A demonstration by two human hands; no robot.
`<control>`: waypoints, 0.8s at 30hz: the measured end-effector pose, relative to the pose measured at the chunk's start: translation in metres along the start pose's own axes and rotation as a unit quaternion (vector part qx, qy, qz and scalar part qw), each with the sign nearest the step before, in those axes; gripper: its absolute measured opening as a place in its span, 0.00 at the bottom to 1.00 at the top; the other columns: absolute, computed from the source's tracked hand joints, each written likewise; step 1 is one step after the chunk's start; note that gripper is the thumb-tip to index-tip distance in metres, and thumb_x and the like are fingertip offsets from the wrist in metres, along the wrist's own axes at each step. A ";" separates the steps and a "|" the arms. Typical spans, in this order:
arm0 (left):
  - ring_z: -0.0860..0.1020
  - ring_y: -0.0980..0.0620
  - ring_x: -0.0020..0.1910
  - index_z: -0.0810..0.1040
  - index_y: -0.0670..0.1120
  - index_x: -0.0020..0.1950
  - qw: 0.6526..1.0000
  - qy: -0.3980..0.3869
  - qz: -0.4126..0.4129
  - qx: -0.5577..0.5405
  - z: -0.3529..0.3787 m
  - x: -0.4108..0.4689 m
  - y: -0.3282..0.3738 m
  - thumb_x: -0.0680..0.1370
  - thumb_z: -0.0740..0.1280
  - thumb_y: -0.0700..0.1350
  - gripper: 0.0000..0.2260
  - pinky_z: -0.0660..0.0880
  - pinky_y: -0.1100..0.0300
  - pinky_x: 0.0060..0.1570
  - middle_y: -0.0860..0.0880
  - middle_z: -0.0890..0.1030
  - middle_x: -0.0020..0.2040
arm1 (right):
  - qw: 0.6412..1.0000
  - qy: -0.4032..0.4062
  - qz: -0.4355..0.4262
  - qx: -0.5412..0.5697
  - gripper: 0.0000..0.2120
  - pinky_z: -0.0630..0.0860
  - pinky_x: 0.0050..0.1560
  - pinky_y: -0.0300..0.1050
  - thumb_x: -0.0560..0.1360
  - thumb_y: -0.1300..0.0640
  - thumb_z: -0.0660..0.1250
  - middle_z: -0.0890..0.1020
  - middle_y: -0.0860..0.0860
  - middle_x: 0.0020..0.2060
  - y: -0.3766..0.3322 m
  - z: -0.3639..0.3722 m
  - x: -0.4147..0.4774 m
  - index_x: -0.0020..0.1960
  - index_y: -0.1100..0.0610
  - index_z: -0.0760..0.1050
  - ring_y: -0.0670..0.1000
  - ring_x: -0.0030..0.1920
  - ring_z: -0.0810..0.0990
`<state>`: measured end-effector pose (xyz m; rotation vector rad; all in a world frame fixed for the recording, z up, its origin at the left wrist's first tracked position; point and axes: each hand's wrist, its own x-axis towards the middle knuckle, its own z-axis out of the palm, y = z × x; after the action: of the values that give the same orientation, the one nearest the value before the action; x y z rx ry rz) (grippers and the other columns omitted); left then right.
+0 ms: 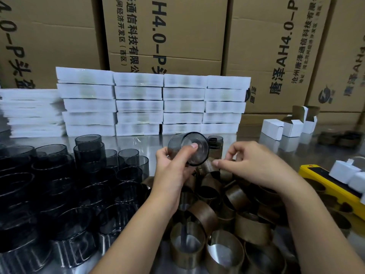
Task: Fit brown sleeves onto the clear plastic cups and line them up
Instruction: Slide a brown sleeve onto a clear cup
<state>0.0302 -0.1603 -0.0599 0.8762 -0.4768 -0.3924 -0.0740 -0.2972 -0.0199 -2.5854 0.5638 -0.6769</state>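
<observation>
While left hand (pixel 173 172) grips one cup (pixel 187 148), right hand (pixel 254 165) pinches one sleeve (pixel 209 167).

The cardboard cartons (pixel 65 42) at the back read "AH4.0-P". The middle carton (pixel 187 26) adds "通信科技有限公" and "经济开发区(西区)"; the right carton (pixel 262 46) has "唐泽AH4.0-P".

Left: cups (pixel 59 184) on the bench (pixel 150 143)
Centre: sleeves (pixel 217 224) (a loose heap)
Behind: stacked trays (pixel 154 103), then cartons (pixel 177 36)
Right rear: small boxes (pixel 272 128)
</observation>
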 end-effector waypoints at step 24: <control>0.84 0.54 0.41 0.75 0.50 0.60 0.999 0.036 0.032 0.009 -0.005 0.009 -0.006 0.74 0.72 0.45 0.16 0.80 0.61 0.38 0.51 0.85 0.43 | 0.892 0.110 -0.109 0.424 0.10 0.76 0.31 0.37 0.75 0.67 0.67 0.77 0.49 0.38 -0.019 0.016 0.001 0.43 0.54 0.69 0.48 0.30 0.81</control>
<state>0.0392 -0.1652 -0.0656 0.8875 -0.4420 -0.2982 -0.0593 -0.2766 -0.0236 -1.7603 -0.0025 -1.0194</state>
